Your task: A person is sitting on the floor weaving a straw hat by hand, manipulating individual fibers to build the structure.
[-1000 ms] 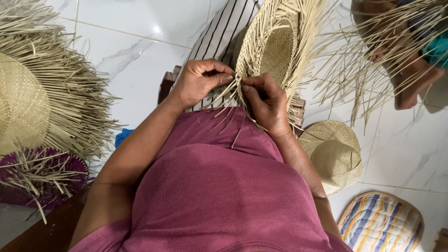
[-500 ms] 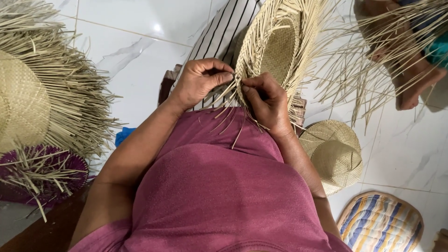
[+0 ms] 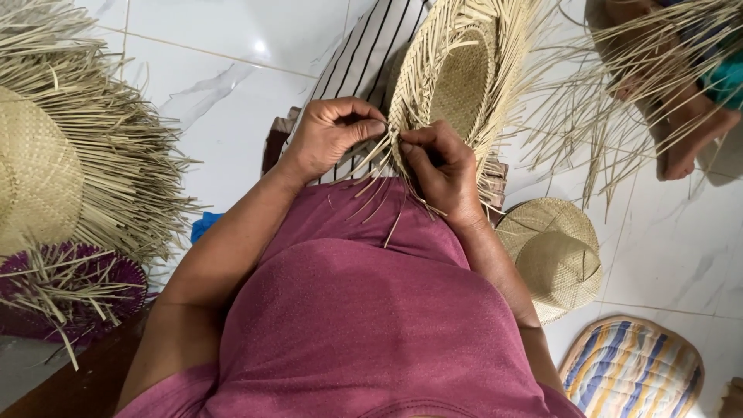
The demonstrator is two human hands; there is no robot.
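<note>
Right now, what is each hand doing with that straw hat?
Left hand: closed, pinching loose straw strands.
Right hand: closed, gripping the unfinished hat at its brim edge.

The unfinished woven hat point(image 3: 457, 85) stands on edge in front of the person, over a striped cloth point(image 3: 364, 62), with the left hand point(image 3: 329, 139) at its left rim and the right hand point(image 3: 441, 170) just beside it, below the rim. To the left on the floor point(image 3: 224, 77) lies a big hat with loose strands point(image 3: 70, 170), partly over a fringed mat point(image 3: 70, 290). To the right lie a finished hat point(image 3: 553, 259) and, nearer, a striped cushion point(image 3: 631, 368).
</note>
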